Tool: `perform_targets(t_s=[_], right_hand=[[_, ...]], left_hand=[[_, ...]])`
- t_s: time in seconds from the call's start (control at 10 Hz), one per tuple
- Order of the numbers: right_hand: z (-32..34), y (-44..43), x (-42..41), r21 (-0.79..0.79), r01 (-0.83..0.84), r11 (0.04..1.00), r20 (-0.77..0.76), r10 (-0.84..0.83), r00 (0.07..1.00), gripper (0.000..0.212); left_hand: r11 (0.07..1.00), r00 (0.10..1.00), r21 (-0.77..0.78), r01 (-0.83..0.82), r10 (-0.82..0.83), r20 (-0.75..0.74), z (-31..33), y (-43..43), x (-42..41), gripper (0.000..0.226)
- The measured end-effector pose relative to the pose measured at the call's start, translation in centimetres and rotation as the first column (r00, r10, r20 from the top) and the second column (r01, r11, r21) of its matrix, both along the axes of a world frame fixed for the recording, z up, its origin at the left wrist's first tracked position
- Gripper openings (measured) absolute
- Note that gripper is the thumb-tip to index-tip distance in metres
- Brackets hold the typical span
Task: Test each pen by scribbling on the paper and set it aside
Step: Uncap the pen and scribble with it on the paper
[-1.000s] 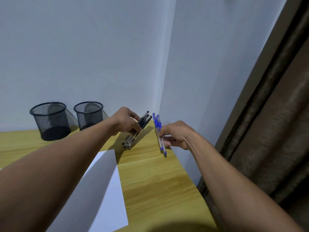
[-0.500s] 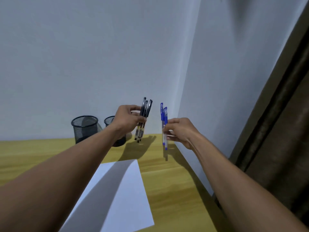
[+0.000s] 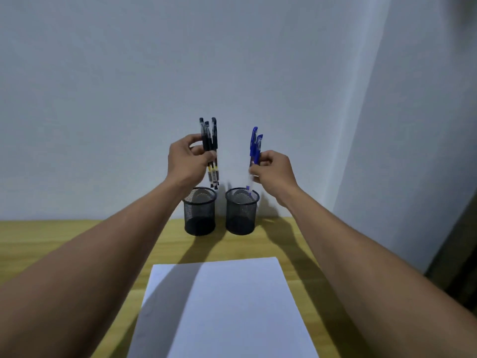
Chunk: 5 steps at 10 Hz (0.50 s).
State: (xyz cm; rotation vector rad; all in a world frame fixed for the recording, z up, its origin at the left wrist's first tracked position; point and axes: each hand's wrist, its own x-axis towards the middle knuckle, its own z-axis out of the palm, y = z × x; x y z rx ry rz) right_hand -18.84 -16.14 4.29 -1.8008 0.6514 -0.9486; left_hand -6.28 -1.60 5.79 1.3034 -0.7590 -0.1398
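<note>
My left hand [image 3: 187, 161] grips a bunch of three black pens [image 3: 210, 140] upright, their tips hanging just above the left black mesh cup [image 3: 199, 211]. My right hand [image 3: 275, 169] holds two blue pens [image 3: 255, 147] upright, with their lower ends at the rim of the right black mesh cup [image 3: 241, 211]. A blank white sheet of paper [image 3: 224, 306] lies flat on the wooden desk [image 3: 64, 233], nearer to me than the cups and between my forearms.
The two cups stand side by side against the pale back wall [image 3: 232, 60]. A side wall [image 3: 418, 125] meets it on the right, with a dark curtain [image 3: 462, 254] beyond the desk's right edge.
Both hands lifted the pens off the desk's right corner and carried them left and up over the two cups. The view swung so the cups and paper are now centred.
</note>
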Motion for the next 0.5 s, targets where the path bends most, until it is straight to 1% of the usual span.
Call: perform_targets(t_s=[0.1, 0.2, 0.3, 0.4, 0.5], right_hand=[[-1.5, -0.2, 1.8, -0.039, 0.049, 0.998, -0.077, -0.052, 0.996, 0.018], [-2.7, -0.2, 2.4, -0.079, 0.071, 0.994, -0.141, -0.081, 0.987, 0.019], [-3.0, -0.3, 2.4, -0.098, 0.086, 0.991, -0.176, -0.103, 0.979, 0.02], [-3.0, -0.4, 1.8, -0.08, 0.079, 0.994, -0.205, -0.094, 0.974, 0.02], [-2.6, -0.5, 0.8, -0.094, 0.085, 0.992, -0.231, -0.105, 0.967, 0.021]], left_hand=[[0.996, 0.997, 0.053, -0.071, 0.071, 0.01, -1.7, 0.0, 2.4, 0.043], [0.984, 0.994, 0.143, -0.105, 0.103, 0.023, -3.4, -0.1, 3.5, 0.042], [0.958, 0.988, 0.24, -0.156, 0.153, 0.031, -4.3, -0.5, 3.6, 0.041], [0.926, 0.974, 0.302, -0.227, 0.222, 0.054, -4.5, -1.0, 3.4, 0.036], [0.882, 0.962, 0.385, -0.271, 0.262, 0.079, -3.9, -0.4, 2.9, 0.041]])
